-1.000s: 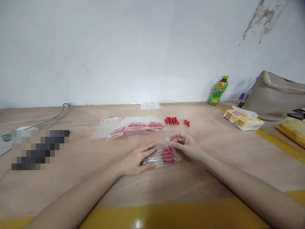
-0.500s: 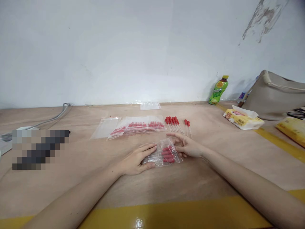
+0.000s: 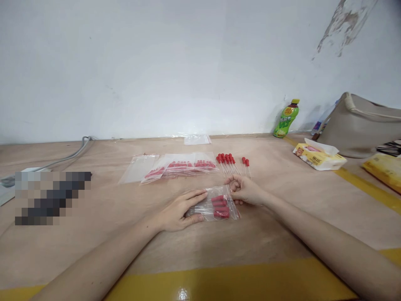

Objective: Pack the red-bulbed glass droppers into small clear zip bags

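Observation:
A clear zip bag (image 3: pixel 205 211) lies on the table in front of me, with several red-bulbed droppers (image 3: pixel 221 207) inside, their bulbs toward the right. My left hand (image 3: pixel 184 209) rests flat over the bag's left end, fingers stretched out and thumb apart. At the bag's upper right corner, my right hand (image 3: pixel 244 190) pinches the edge near the zip strip; its fingertips are partly hidden. Behind the bag, several loose droppers (image 3: pixel 225 159) lie side by side, with two more droppers (image 3: pixel 246 162) to their right. Filled zip bags (image 3: pixel 178 164) overlap farther back on the left.
An empty-looking zip bag (image 3: pixel 138 169) lies left of the filled ones, and a stack of clear bags (image 3: pixel 197 139) sits by the wall. On the right are a green bottle (image 3: pixel 286 119), a tissue pack (image 3: pixel 319 156) and a beige handbag (image 3: pixel 360 125). A grey cable (image 3: pixel 70 155) runs at left.
My right hand's fingers have closed from a spread pose onto the bag's upper right edge. The bag's right end lies a little flatter. My left hand stays in place.

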